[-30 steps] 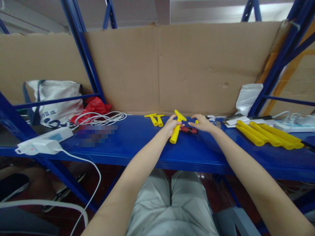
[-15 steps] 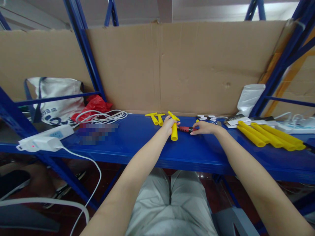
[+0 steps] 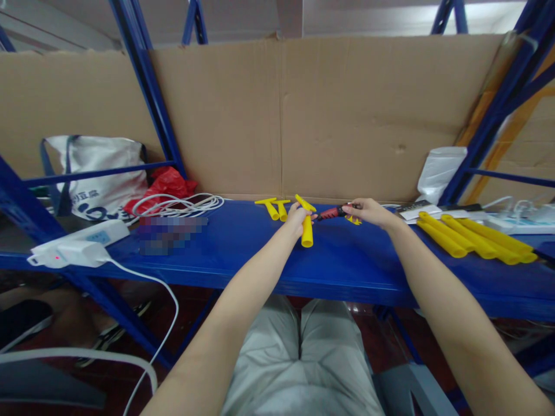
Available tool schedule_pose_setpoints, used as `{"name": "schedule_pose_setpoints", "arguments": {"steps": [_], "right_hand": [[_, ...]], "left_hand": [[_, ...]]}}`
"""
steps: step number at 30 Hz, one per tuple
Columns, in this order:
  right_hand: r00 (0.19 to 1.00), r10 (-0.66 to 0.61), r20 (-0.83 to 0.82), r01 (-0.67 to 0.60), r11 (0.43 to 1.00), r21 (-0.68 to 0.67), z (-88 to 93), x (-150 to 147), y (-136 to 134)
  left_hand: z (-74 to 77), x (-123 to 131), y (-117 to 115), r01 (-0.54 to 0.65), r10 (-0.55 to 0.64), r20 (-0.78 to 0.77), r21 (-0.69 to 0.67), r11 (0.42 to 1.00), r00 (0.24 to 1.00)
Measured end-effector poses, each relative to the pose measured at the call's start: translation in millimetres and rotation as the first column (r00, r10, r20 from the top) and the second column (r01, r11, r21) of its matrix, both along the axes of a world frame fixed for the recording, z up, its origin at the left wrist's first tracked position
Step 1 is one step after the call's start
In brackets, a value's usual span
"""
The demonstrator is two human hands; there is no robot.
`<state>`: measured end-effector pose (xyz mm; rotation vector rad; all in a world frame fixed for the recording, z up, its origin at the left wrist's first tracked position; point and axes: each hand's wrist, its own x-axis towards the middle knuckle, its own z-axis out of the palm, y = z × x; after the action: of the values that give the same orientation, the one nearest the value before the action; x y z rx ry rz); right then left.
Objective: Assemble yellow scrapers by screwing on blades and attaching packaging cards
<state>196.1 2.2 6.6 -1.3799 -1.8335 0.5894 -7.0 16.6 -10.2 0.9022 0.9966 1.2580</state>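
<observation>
My left hand (image 3: 295, 218) is closed around a yellow T-shaped plastic handle (image 3: 307, 226), holding it upright just above the blue shelf (image 3: 243, 254). My right hand (image 3: 366, 211) grips a red and black screwdriver (image 3: 330, 213), lifted off the shelf with its tip pointing left toward the yellow handle. A small yellow piece (image 3: 354, 220) lies under my right hand. Two more yellow T-shaped pieces (image 3: 274, 208) lie on the shelf just left of my left hand.
Several long yellow tubes (image 3: 472, 241) lie at the right of the shelf. A coiled white cable (image 3: 180, 205), a red bag (image 3: 167, 186), a white tote bag (image 3: 102, 176) and a white power strip (image 3: 76, 245) sit at the left. Cardboard (image 3: 347, 115) backs the shelf.
My right hand has closed on the screwdriver and lifted it off the shelf. My left hand has turned the yellow handle more upright and kept its place.
</observation>
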Motion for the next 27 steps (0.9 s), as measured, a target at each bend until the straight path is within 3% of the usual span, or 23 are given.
{"name": "schedule_pose_setpoints", "arguments": {"steps": [8,19,27], "right_hand": [[0.9,-0.036,-0.435,0.145,0.964,0.221,6.5,-4.6,0.5],[0.735,-0.069,-0.675,0.337,0.9,0.275,9.9,1.8,8.3],[0.658,-0.061,-0.751,0.433,0.846,0.311,9.6,14.2,16.8]], "left_hand": [[-1.5,1.4,2.1,0.046,-0.046,-0.011,-0.031,0.998,0.999],[-2.1,0.6,1.1,0.139,-0.141,-0.03,-0.035,0.99,0.99],[-4.8,1.8,1.8,0.211,-0.222,-0.096,-0.113,0.971,0.97]]}}
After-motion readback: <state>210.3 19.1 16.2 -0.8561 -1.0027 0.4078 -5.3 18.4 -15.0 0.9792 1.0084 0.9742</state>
